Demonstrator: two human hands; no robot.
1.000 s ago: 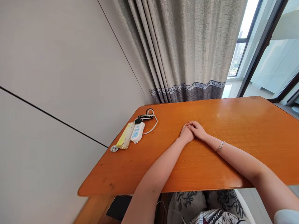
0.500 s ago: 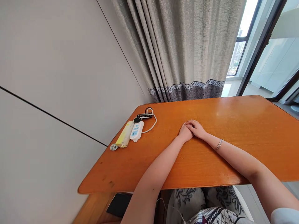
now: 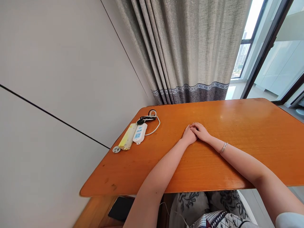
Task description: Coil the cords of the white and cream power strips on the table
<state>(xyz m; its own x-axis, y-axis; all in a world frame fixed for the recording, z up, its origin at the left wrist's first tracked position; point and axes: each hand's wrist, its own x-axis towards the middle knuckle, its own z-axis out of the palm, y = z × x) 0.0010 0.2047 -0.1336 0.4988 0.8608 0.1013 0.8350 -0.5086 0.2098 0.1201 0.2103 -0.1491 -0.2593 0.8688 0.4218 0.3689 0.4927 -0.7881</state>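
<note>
Orange-brown and wooden, the counter [image 3: 249, 126] is touched centrally by the bare left hand [image 3: 189, 136], overlapped by the right hand [image 3: 201, 132], grip widths indiscernible.

A home, by its long curtain [image 3: 194, 47], wooden table [image 3: 249, 126] and high-rise window [image 3: 243, 53].

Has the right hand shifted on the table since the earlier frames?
No. The right hand, overlapping the left hand, shows no visible shift in any direction against the table and its white power strip.

Orange table [image 3: 249, 129], blue-and-white power strip [image 3: 140, 133]
</note>
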